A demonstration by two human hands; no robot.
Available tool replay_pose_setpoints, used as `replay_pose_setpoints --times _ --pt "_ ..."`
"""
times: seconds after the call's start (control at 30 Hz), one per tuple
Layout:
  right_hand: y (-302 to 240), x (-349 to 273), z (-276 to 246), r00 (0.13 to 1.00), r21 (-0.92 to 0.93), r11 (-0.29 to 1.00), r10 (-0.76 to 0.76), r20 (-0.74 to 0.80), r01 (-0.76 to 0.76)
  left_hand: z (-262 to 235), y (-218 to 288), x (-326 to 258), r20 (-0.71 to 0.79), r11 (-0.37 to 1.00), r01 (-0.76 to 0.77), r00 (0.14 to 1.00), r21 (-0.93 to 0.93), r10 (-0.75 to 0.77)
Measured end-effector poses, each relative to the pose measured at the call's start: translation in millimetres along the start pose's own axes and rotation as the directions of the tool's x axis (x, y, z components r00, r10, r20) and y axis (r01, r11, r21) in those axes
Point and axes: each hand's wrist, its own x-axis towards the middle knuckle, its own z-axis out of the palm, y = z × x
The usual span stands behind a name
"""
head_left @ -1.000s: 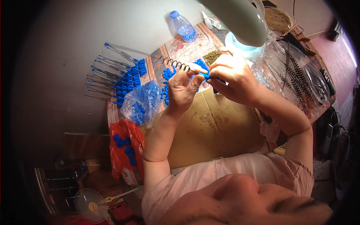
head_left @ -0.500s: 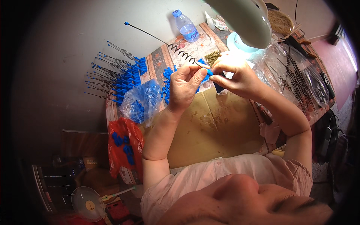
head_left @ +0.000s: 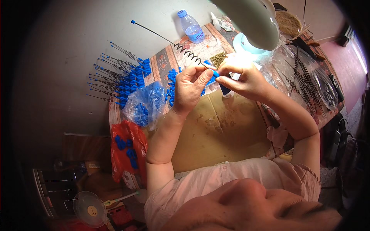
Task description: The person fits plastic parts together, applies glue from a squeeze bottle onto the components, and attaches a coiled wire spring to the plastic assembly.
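My left hand point(head_left: 187, 87) pinches the lower end of a thin black coiled-wire antenna point(head_left: 187, 53), just below its spring section. The antenna slants up to the far left and ends in a small blue tip point(head_left: 133, 22). My right hand point(head_left: 246, 77) is closed on a blue sleeve point(head_left: 216, 73) at the antenna's lower end, and the fingertips of both hands nearly meet there. How far the wire sits inside the sleeve is hidden by my fingers. Loose blue sleeves point(head_left: 172, 85) lie behind my hands, beside a pile of brass-coloured pins point(head_left: 219, 58).
Several similar antennas with blue bases point(head_left: 133, 82) stand along the wall at left. Nearer are a clear bag point(head_left: 154, 106) and a red bag point(head_left: 137, 138) of blue parts. A bottle point(head_left: 191, 27), a lamp point(head_left: 250, 23) and bare coiled wires point(head_left: 304, 82) lie around the table.
The antenna's blue tip has shifted slightly right and up, while its lower end tilts a little in my fingers. Both hands stay almost in place.
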Motion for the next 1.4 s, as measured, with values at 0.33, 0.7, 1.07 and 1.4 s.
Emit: replay_pose_setpoints --times 0.33,0.7,1.07,1.4 --pt "1 0 1 1.0 -0.02 1.0 -0.011 0.006 0.011 -4 -3 -1 -0.008 1.0 0.006 1.0 -0.005 -0.006" --pt "-2 3 0 1.0 0.016 1.0 -0.016 0.027 0.016 -3 10 -1 -0.046 0.998 -0.054 0.997 0.01 0.054" --pt "-6 2 0 0.99 0.097 0.994 -0.065 0.126 0.053 -2 30 -18 -0.048 0.832 -0.257 0.946 0.492 0.32" --pt "-23 4 -26 0.918 -0.052 0.95 0.309 0.247 -0.306 -24 16 -51 -0.053 0.751 -0.221 0.945 0.622 0.322"
